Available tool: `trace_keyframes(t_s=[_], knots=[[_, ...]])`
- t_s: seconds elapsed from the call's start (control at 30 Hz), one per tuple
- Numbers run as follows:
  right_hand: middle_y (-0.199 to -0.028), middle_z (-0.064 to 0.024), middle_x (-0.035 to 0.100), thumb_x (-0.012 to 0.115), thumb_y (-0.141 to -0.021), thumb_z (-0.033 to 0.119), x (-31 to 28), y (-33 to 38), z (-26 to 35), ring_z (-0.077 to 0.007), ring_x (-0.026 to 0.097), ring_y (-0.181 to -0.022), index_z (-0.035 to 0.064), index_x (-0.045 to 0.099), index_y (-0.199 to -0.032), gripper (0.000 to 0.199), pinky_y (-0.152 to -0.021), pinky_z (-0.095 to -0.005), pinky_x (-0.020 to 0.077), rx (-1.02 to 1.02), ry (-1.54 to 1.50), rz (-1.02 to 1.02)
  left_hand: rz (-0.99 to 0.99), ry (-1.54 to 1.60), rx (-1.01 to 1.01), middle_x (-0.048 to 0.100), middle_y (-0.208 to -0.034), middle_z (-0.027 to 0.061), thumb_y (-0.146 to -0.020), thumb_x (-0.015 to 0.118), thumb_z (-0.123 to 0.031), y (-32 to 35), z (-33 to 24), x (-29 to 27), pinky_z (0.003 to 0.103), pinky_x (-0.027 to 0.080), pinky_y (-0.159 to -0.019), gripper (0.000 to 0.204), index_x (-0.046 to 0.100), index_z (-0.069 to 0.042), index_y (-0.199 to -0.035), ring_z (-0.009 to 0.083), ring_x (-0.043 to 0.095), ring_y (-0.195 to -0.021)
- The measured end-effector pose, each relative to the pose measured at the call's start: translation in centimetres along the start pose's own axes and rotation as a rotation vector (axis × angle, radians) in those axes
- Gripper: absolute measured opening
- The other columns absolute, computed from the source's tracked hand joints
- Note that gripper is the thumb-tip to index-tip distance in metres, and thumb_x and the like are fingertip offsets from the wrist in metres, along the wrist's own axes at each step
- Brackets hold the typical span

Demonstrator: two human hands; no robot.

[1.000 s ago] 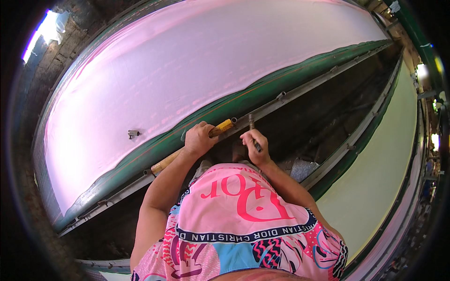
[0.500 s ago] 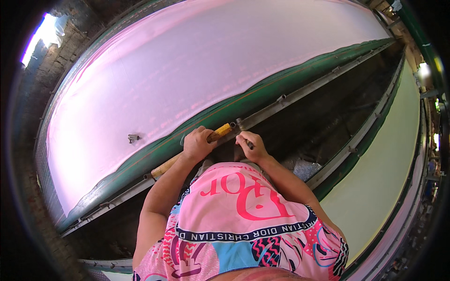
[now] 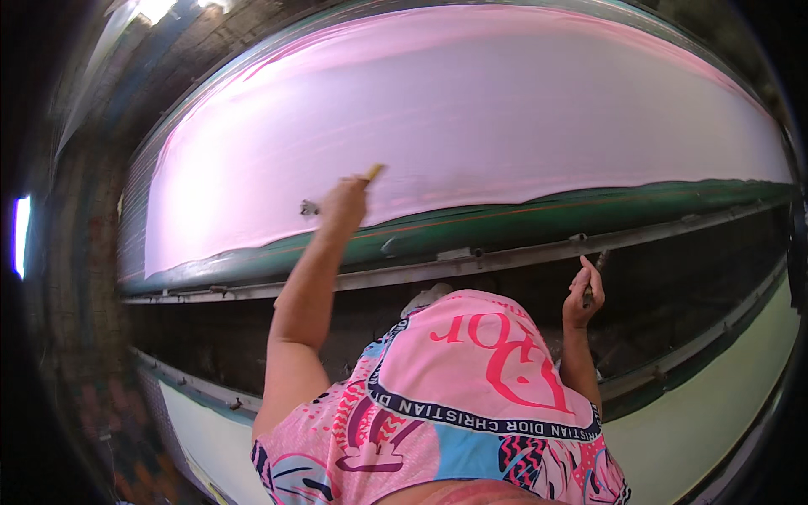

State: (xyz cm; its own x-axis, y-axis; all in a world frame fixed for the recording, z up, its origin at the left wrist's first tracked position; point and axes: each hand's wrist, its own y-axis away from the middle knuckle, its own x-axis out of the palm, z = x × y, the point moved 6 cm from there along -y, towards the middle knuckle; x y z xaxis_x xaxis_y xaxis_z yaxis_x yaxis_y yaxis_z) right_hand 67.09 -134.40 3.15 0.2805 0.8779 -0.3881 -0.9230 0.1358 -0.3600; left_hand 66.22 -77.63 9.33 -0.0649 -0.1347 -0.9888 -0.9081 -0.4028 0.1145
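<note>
1. Left hand (image 3: 343,204): grip closed on yellow-handled tool (image 3: 374,172), raised against pink stretched fabric (image 3: 471,126).
2. Right hand (image 3: 581,296): grip closed on thin dark tool (image 3: 596,268), just below grey metal rail (image 3: 505,257).
3. Green frame edge (image 3: 522,220): between both grips.

A wide pink cloth (image 3: 471,126) lies stretched across the upper view, edged below by a dark green border (image 3: 539,220). Under it runs a grey metal rail (image 3: 471,263). A pale green surface (image 3: 707,421) shows at lower right.
</note>
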Motion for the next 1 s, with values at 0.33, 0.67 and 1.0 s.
trace_keyframes(t_s=[0.33,0.67,1.0], knots=[[-0.09,-0.0007,0.07,0.068,-0.111,0.013,-1.1,0.4,-3.1,-0.0052,0.058,-0.064,0.0003,0.084,-0.114,0.021,-0.058,-0.0257,0.0433,0.282,-0.207,0.269,-0.084,0.032,-0.405,0.08,-0.115,0.0331,-0.097,0.084,-0.038,-1.0,18.0,2.9,0.06,0.06,-0.101,0.05,0.076,0.007,-0.116,0.0519,0.077,-0.115],[-0.089,-0.0015,0.068,0.065,-0.106,0.008,0.4,1.7,-3.7,-0.0054,0.056,-0.057,-0.0008,0.083,-0.118,0.023,-0.049,-0.0235,0.0418,0.672,-0.404,0.194,-0.025,0.107,-0.307,0.078,-0.098,0.0261,-0.087,0.076,-0.012,-3.6,17.4,2.9,0.059,0.058,-0.089,0.018,0.069,0.002,-0.098,0.0483,0.076,-0.097],[-0.089,-0.0029,0.065,0.066,-0.105,0.007,0.1,1.5,-4.7,-0.0085,0.051,-0.058,0.005,0.08,-0.123,0.023,-0.052,-0.0272,0.041,0.923,-0.785,0.102,-0.148,0.213,0.18,0.073,-0.111,0.0244,-0.099,0.072,-0.009,-8.1,-3.5,-0.7,0.058,0.056,-0.089,0.011,0.07,0.0,-0.105,0.0489,0.071,-0.104]])
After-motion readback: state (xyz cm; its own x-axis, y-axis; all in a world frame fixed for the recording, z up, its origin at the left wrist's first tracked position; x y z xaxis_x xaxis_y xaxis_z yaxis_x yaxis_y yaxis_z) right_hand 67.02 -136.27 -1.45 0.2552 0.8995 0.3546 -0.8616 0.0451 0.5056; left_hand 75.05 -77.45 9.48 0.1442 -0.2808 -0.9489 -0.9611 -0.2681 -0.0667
